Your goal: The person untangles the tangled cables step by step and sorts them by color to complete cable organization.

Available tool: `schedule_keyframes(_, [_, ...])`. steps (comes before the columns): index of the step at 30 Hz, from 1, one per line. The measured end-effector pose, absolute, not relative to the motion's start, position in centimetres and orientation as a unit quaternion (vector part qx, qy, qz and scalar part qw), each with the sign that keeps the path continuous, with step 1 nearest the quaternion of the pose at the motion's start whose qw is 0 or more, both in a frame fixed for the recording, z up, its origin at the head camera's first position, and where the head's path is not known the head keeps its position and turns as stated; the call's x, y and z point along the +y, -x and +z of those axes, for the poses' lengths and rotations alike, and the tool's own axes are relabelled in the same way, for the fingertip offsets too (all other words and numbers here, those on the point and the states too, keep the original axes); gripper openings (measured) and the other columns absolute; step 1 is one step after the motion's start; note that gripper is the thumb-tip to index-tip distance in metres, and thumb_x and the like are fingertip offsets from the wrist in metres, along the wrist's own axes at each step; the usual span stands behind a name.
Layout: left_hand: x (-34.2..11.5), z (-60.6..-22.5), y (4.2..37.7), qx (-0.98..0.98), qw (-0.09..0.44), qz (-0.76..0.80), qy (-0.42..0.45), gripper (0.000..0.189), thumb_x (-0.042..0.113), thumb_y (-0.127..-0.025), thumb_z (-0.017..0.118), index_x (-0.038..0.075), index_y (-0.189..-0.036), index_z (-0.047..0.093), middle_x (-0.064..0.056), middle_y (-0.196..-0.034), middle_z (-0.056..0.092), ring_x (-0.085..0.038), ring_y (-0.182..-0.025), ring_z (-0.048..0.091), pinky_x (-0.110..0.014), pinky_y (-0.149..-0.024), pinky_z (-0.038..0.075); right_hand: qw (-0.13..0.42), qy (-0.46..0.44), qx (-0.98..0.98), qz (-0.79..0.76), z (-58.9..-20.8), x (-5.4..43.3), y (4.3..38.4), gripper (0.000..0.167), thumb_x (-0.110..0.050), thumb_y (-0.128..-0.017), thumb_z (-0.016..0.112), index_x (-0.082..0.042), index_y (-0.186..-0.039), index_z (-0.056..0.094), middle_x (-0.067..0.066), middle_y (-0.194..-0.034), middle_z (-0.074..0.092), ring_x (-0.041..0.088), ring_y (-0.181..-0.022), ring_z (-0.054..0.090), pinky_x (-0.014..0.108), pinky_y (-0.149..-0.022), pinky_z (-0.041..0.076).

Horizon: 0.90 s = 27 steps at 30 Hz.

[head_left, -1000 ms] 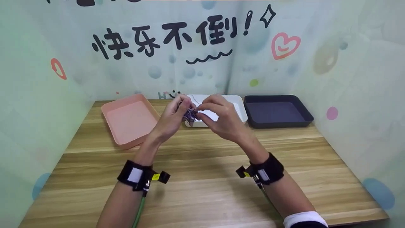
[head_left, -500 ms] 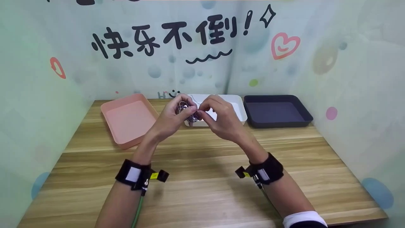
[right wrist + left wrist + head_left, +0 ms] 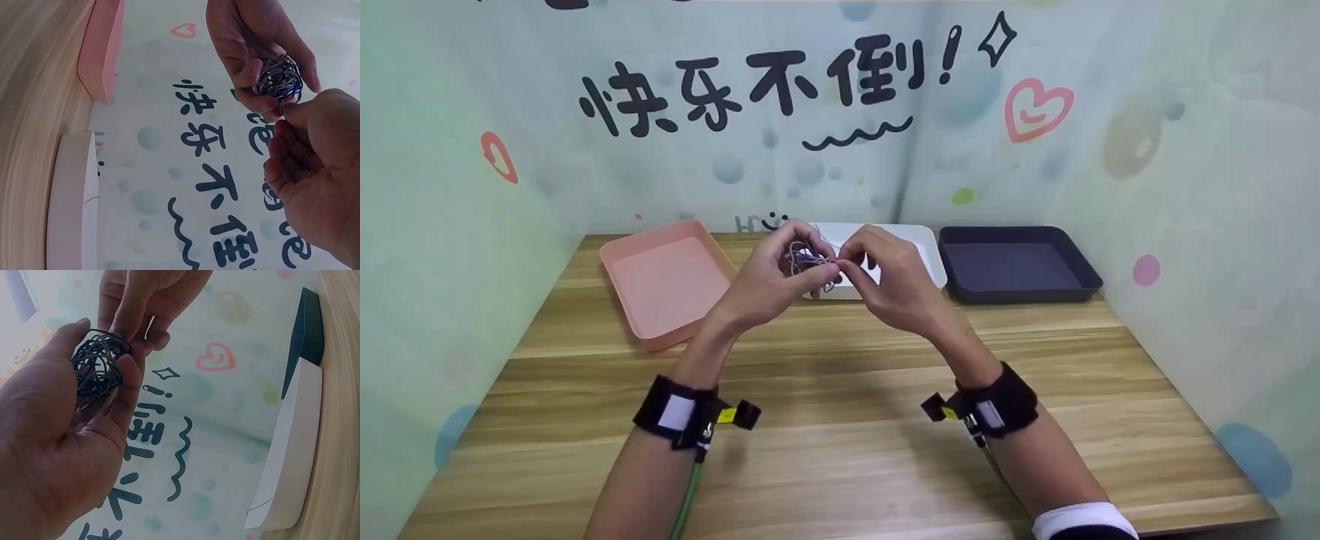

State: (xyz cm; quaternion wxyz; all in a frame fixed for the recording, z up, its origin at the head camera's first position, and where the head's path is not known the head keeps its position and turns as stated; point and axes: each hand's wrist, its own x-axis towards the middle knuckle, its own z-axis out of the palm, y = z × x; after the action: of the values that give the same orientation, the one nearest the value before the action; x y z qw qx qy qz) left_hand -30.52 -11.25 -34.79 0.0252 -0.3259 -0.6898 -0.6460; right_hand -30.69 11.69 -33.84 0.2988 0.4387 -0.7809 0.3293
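Observation:
A tangled ball of thin wire (image 3: pixel 804 259) is held up above the table by both hands. My left hand (image 3: pixel 761 281) cradles it in curled fingers, with the thumb across its near side. My right hand (image 3: pixel 896 285) pinches the ball's right edge between thumb and index finger. In the left wrist view the wire ball (image 3: pixel 98 365) looks dark, its many loops crossing loosely. The right wrist view shows the same wire ball (image 3: pixel 279 77), with a bluish tint inside and the right thumb touching its lower edge. Whether one strand or several are pinched is hidden.
Behind the hands stands a white tray (image 3: pixel 928 259), with a thin strand (image 3: pixel 259 505) against its inner wall. A pink tray (image 3: pixel 667 289) sits at an angle to the left, and a dark tray (image 3: pixel 1020 262) at the right. Printed cloth walls surround the wooden table (image 3: pixel 840 420).
The left thumb has moved right, across the wire ball towards the right fingertips. The right thumb and index finger have closed together at its edge. More loose loops show; the trays have not moved.

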Motion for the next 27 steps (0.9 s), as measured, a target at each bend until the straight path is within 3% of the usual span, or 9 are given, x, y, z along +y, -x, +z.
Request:
schedule_keyframes(9, [-11.6, -34.7, 30.6, -0.693, 0.029, -0.636, 0.339, 0.024, 0.007, -0.104, 0.075, 0.001, -0.122, 0.06, -0.009, -0.115, 0.068, -0.018, -0.082, 0.073, -0.03, -0.072, 0.067, 0.284, -0.444, -0.785, 0.327, -33.7, 12.0, 30.6, 0.007, -0.004, -0.108, 0.071, -0.001, -0.102, 0.069, 0.013, -0.095, 0.069, 0.022, -0.086, 0.062, 0.037, -0.075, 0.056])
schedule_keyframes(15, [-11.6, -34.6, 30.6, -0.693, 0.028, -0.634, 0.342, 0.024, 0.007, -0.105, 0.076, 0.001, -0.123, 0.06, -0.009, -0.117, 0.067, -0.021, -0.085, 0.075, -0.032, -0.075, 0.069, 0.275, -0.438, -0.785, 0.341, -33.6, 12.5, 30.6, 0.008, -0.005, -0.109, 0.071, -0.002, -0.102, 0.068, 0.012, -0.094, 0.069, 0.019, -0.085, 0.062, 0.027, -0.076, 0.051])
schedule_keyframes(20, [-11.9, -34.4, 30.6, -0.699, 0.036, -0.63, 0.337, 0.025, 0.006, -0.105, 0.075, 0.002, -0.124, 0.059, -0.01, -0.119, 0.067, -0.031, -0.097, 0.079, -0.033, -0.076, 0.071, 0.261, -0.416, -0.789, 0.368, -33.4, 13.1, 30.6, 0.009, -0.005, -0.109, 0.071, -0.001, -0.102, 0.068, 0.013, -0.095, 0.07, 0.017, -0.087, 0.063, 0.027, -0.078, 0.052])
schedule_keyframes(27, [-12.3, -34.3, 30.6, -0.708, 0.04, -0.626, 0.323, 0.026, 0.008, -0.105, 0.076, 0.003, -0.125, 0.06, -0.012, -0.12, 0.066, -0.03, -0.1, 0.079, -0.039, -0.078, 0.073, 0.177, -0.373, -0.774, 0.479, -33.0, 13.4, 30.3, 0.007, -0.003, -0.11, 0.07, 0.002, -0.105, 0.072, 0.013, -0.1, 0.073, 0.016, -0.089, 0.063, 0.02, -0.079, 0.054])
